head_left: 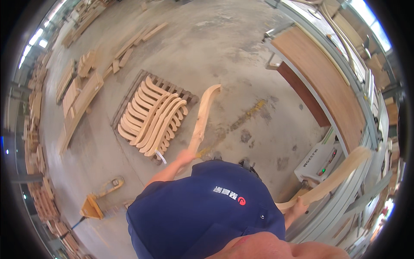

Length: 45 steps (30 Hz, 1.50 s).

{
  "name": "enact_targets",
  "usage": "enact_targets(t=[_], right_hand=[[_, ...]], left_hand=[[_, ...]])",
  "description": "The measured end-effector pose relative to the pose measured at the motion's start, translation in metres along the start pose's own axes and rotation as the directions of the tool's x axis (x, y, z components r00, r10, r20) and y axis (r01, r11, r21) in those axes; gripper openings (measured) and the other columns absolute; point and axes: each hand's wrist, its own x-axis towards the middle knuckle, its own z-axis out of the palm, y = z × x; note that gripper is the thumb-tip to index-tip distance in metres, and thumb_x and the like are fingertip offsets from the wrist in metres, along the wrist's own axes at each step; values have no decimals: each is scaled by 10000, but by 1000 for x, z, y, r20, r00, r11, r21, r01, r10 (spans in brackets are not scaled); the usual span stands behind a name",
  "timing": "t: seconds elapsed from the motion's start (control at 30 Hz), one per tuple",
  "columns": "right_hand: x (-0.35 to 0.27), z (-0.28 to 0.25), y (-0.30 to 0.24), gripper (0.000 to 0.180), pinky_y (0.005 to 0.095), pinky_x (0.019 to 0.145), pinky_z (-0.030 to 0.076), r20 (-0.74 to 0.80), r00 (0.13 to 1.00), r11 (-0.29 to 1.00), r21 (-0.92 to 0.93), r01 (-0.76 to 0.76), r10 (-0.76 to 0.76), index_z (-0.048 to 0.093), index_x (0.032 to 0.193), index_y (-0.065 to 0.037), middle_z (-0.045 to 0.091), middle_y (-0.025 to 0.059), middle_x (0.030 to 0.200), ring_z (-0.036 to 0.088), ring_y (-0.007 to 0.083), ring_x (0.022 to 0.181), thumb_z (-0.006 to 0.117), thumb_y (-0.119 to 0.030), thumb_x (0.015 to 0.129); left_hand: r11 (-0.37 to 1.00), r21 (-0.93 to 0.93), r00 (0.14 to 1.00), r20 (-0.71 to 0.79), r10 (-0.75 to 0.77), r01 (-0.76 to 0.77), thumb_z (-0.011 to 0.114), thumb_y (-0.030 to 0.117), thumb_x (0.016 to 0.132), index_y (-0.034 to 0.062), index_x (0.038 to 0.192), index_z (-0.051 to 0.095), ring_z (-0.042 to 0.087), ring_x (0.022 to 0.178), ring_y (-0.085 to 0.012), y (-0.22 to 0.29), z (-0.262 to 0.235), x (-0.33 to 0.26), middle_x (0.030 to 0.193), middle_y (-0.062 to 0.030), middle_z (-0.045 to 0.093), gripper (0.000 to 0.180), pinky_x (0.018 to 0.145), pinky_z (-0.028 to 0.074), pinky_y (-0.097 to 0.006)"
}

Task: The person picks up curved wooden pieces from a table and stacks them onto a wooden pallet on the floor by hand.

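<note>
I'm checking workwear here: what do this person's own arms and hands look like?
The left hand and right hand are ungloved, and the left forearm is bare where it shows. The navy blue top carries white lettering and a red round emblem. Where its sleeves end is hard to tell.

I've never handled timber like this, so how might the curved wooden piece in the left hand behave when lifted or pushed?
The curved wooden piece is probably stiff, being thick, solid-looking wood. With the left hand near one end, its long free part may feel tip-heavy. Its bend could make it swivel if pushed.
</note>
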Motion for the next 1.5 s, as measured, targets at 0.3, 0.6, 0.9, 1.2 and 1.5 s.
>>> enact_targets(t=[0.3,0.6,0.9,1.2,1.5], right_hand=[[37,226,-97,494,313,760,507,651,741,947,-106,303,-164,567,1191,45,636,91,1010,604,181,885,667,-68,721],[-6,522,-152,474,350,719,517,984,175,871,-59,487,-32,604,1133,42,658,115,897,616,201,784,681,-74,680],[-121,703,-173,460,384,706,529,902,-87,655,-238,717,423,635,1037,39,678,132,854,649,224,773,747,-129,624],[-177,838,-155,485,404,683,530,908,-119,380,-47,924,401,639,1052,26,671,144,818,642,232,756,752,-154,616],[-273,1023,-124,523,437,752,527,937,-209,409,80,909,281,628,1068,24,691,208,913,672,325,862,739,-225,622]], left_hand=[[882,-251,912,17,-409,400,757,329,737,-41,994,716,694,953,-342,-110,22,-18,1021,-242,709,452,841,532,-447],[587,-567,727,30,-686,577,780,242,748,-101,987,705,717,875,-299,-74,29,-51,932,-201,734,425,767,550,-407],[764,-507,838,-136,-528,399,691,238,772,154,966,779,714,797,-373,-76,37,-9,798,-202,701,229,743,575,-437],[581,-680,807,26,-591,447,707,220,776,69,958,753,721,801,-347,-103,-22,70,836,-198,713,241,731,576,-432],[75,-849,580,291,-761,524,763,281,747,-99,965,691,716,750,-274,-87,-109,115,796,-188,710,443,643,549,-427]])
